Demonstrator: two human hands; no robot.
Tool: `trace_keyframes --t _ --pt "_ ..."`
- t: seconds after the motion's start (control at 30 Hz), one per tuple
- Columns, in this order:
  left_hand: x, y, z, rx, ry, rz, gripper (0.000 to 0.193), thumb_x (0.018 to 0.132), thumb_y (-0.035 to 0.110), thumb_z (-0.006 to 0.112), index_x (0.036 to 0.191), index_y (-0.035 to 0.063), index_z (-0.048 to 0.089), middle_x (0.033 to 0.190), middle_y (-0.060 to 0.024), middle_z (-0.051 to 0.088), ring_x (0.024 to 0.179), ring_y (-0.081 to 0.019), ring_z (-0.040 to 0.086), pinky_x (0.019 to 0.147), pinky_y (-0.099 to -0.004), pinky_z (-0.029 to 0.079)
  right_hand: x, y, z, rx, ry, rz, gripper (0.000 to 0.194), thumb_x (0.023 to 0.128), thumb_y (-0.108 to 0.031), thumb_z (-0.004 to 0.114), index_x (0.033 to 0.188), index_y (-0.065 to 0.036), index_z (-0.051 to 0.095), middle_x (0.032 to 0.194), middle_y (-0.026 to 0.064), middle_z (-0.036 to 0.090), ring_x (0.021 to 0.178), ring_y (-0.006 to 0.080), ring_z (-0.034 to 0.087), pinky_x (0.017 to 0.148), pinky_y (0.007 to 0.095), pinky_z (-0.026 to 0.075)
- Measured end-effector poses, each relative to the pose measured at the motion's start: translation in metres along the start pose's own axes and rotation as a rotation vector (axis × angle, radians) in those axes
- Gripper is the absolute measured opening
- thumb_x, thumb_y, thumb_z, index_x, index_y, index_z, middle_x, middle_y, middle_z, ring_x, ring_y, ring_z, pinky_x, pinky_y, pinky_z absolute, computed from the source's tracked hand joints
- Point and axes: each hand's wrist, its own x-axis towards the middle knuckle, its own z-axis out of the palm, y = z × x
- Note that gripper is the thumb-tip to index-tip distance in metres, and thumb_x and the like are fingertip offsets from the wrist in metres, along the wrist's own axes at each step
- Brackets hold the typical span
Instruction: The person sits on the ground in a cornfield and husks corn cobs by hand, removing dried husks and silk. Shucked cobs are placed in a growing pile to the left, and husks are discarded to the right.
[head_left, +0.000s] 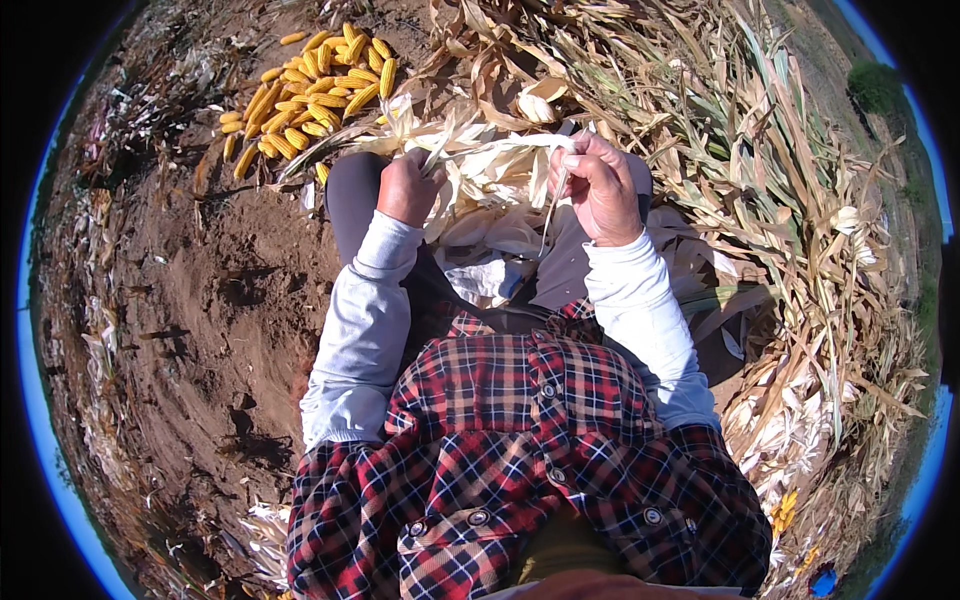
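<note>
Between my two raised hands stretches a twisted strip of pale corn husk (501, 145). The fingers of my left hand (411, 186) are closed on its one end, above my left knee. My right hand (596, 184) pinches the other end between thumb and fingers, and a thin strand dangles below it. Loose pale husks (495, 180) lie in a heap between my knees, under the strip. A whitish cloth-like item (484, 277) rests nearer my lap, partly covered by husks.
A pile of husked yellow corn cobs (315, 94) lies on the soil ahead to the left. Dry corn stalks (750, 150) are heaped ahead and along my right. One cob in pale husk (535, 107) sits just beyond my hands. Bare brown soil (240, 322) spreads at my left.
</note>
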Motion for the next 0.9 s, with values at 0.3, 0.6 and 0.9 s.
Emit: trace_keyframes --t 0.3,0.6,0.9 --pt "-0.002 -0.028 -0.043 -0.953 -0.104 -0.324 0.024 0.090 0.025 0.078 0.082 0.0052 0.068 0.061 0.0069 0.053 0.048 -0.0015 0.038 0.044 -0.0201 0.026 0.036 0.046 -0.036 -1.547 -0.290 0.116 0.032 0.097 -0.023 0.060 0.114 0.004 0.060 0.094 0.0131 0.070 0.086 0.0180 0.068 0.080 0.0323 0.054" --pt "-0.016 0.051 -0.017 -0.885 -0.344 -0.163 0.029 0.100 0.020 0.067 0.112 -0.0059 0.068 0.094 -0.0005 0.068 0.087 -0.0079 0.060 0.080 -0.0243 0.049 0.033 0.063 0.023 -0.185 -0.150 0.069 0.042 0.105 -0.033 0.056 0.117 0.006 0.067 0.107 0.0059 0.070 0.096 0.0096 0.063 0.087 0.0233 0.048" --pt "-0.024 0.060 -0.022 -0.536 -0.231 0.080 0.037 0.108 0.035 0.047 0.101 0.0003 0.059 0.086 -0.0036 0.061 0.080 -0.0125 0.053 0.076 -0.0280 0.046 0.026 0.048 0.015 -0.136 0.078 0.228 0.015 0.100 -0.011 0.051 0.102 -0.001 0.062 0.077 0.0008 0.058 0.064 0.0077 0.054 0.059 0.0239 0.045"
